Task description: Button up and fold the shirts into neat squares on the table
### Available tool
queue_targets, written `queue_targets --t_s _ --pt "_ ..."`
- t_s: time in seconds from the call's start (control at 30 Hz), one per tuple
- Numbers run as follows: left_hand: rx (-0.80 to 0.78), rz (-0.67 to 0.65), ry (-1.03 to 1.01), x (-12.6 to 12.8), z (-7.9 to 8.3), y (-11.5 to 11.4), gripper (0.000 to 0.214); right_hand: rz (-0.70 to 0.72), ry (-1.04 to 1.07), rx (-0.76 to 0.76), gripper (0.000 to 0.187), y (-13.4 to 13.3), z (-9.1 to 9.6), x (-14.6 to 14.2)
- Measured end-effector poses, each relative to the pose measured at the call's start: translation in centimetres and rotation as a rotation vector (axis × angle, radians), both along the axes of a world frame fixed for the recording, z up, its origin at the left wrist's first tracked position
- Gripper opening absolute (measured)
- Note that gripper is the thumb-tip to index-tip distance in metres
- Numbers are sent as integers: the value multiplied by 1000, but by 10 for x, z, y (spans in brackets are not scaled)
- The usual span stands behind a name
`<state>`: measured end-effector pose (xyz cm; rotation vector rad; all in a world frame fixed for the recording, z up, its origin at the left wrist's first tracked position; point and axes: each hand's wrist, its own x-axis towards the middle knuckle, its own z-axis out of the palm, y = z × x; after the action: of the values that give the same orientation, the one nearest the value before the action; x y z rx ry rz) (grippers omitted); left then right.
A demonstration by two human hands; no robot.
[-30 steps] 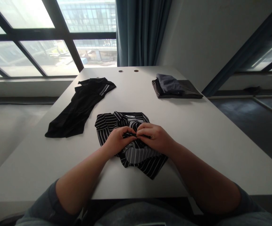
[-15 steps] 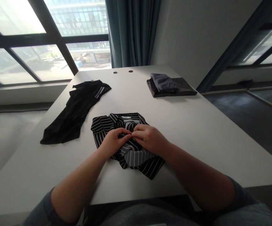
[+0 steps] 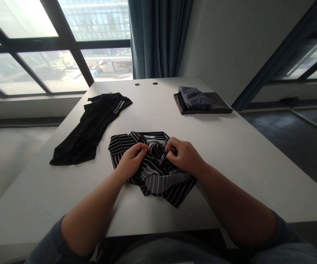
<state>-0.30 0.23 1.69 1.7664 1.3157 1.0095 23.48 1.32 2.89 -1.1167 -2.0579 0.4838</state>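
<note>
A black shirt with white stripes lies bunched in front of me, its collar end away from me and a grey inner side showing in the folds. My left hand pinches the shirt's cloth left of the front opening. On the other side of that opening, my right hand is closed on an edge of the same shirt, thumb against fingers. A gap with folded cloth in it lies between the two hands. My palms hide parts of the shirt underneath.
A black garment with pale stripes on one end lies at the left of the white table. Folded dark clothes with a grey-blue piece on top sit at the far right. Behind stand a curtain and windows.
My hands, close together before, have moved apart sideways, and the shirt's front has opened between them. The view has shifted slightly.
</note>
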Motion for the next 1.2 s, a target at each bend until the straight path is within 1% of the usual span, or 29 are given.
queue_targets --t_s 0.03,0.1,0.2,0.23,0.27,0.33,0.4,0.47,0.5,0.57,0.6,0.67,0.7,0.73,0.77,0.8,0.87,0.9,0.93,1.0,1.07,1.13,1.2 --pt "33 -21 47 -2 2 0 24 -31 58 -54 12 2 0 2" --pt "68 -99 168 -6 6 1 22 -36 193 -141 12 5 0 5" --pt "91 -249 339 -12 8 1 18 30 312 -211 22 6 2 5" --pt "123 -275 383 -12 7 1 16 45 327 -229 23 5 4 5" --pt "167 -270 412 -13 7 1 14 51 338 -247 24 5 5 5" --pt "242 -185 396 -12 5 2 13 40 363 -264 23 5 8 7" --pt "264 -52 280 -11 4 2 15 -18 382 -228 21 7 9 10" --pt "250 81 133 -10 2 4 14 -111 365 -147 21 10 8 14" --pt "222 143 77 -11 1 6 14 -154 333 -100 20 12 7 15" --pt "125 245 -8 -12 -1 8 14 -205 203 1 18 13 6 15" --pt "69 271 -49 -12 -2 9 16 -221 123 66 16 12 6 13" --pt "-1 279 -128 -12 -4 10 16 -219 -14 215 9 6 7 7" --pt "-8 268 -157 -12 -4 9 15 -186 -57 284 10 1 8 2" --pt "-5 255 -172 -11 -4 8 14 -114 -86 339 16 -4 9 -3" --pt "1 246 -174 -10 -3 7 12 -3 -113 376 21 -11 10 -9" --pt "9 247 -168 -9 -3 6 13 133 -147 393 21 -17 10 -14" --pt "32 266 -161 -8 -1 5 15 388 -232 396 12 -28 10 -24" --pt "46 286 -166 -8 -1 5 16 476 -273 391 12 -32 10 -27" --pt "57 309 -172 -9 -1 5 17 527 -305 384 16 -36 9 -29" --pt "64 358 -181 -11 -1 7 17 558 -327 363 22 -39 8 -30" --pt "50 387 -196 -13 -1 10 17 552 -313 346 21 -39 5 -28" --pt "31 379 -225 -15 -3 12 16 494 -300 346 18 -36 1 -27" --pt "19 355 -261 -15 -4 13 16 387 -293 348 30 -32 -6 -27"
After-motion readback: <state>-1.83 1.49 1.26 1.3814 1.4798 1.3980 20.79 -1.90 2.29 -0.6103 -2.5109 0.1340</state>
